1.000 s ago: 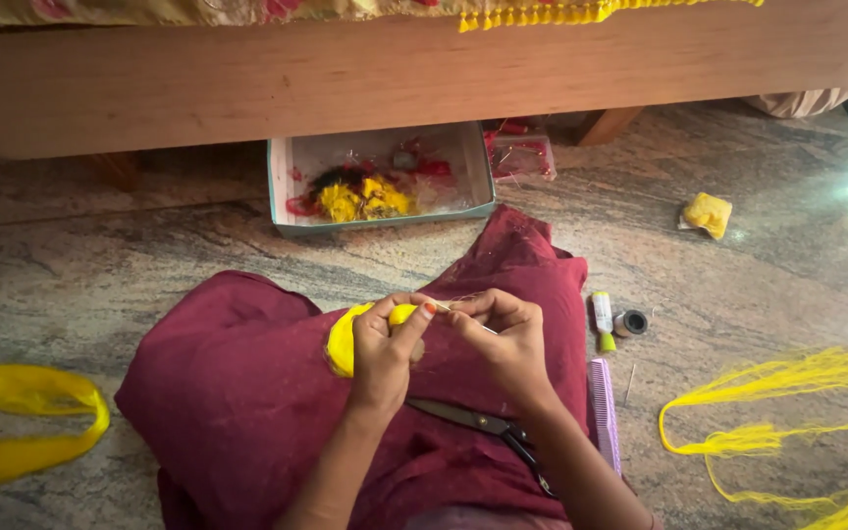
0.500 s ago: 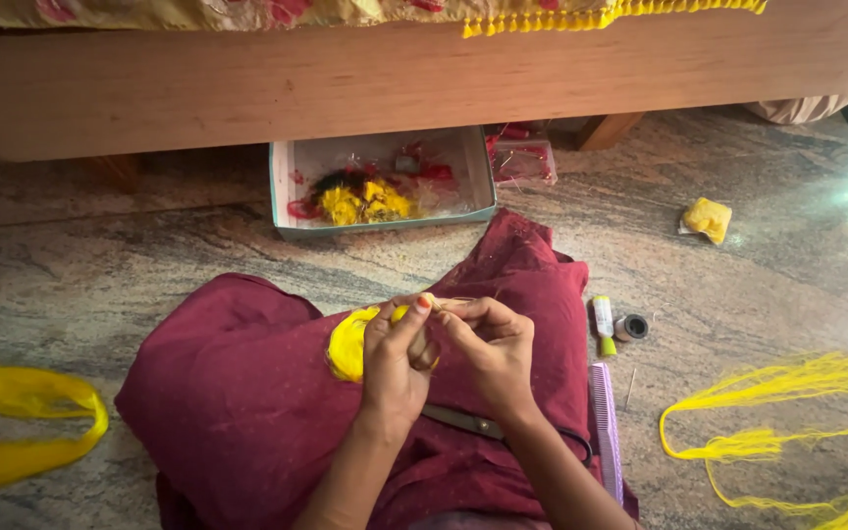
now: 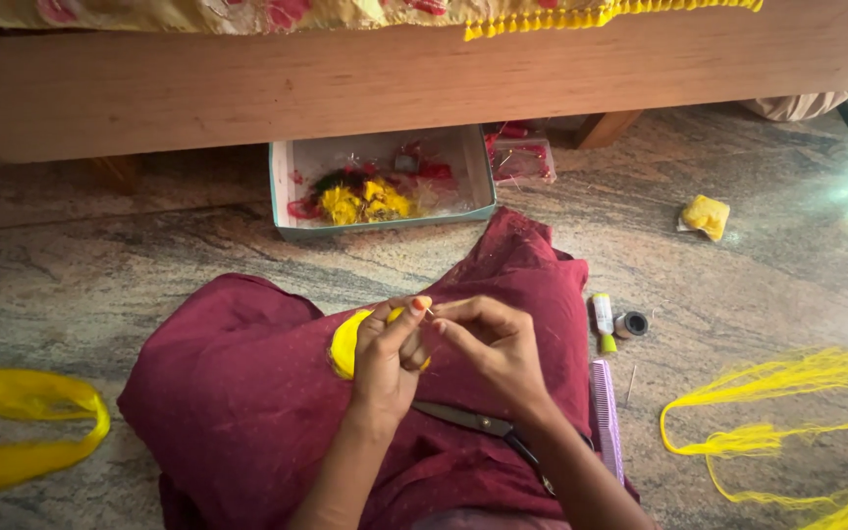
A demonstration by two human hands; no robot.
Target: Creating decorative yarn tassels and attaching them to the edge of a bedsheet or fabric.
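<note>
While we sit on the floor, our left hand (image 3: 390, 353) pinches the round yellow thread ball (image 3: 345, 344) over the maroon cloth (image 3: 238, 393). Our right hand (image 3: 493, 348), just beside it, pinches something too thin to see.

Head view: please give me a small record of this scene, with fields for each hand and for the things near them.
left hand: holds a round yellow fabric piece
right hand: fingertips pinched beside the left thumb; what they pinch is too small to tell
lap: maroon cloth, black-handled scissors lying on it
floor, right: purple plastic comb, yellow thread bundle
ahead: open shallow box of coloured scraps
</note>
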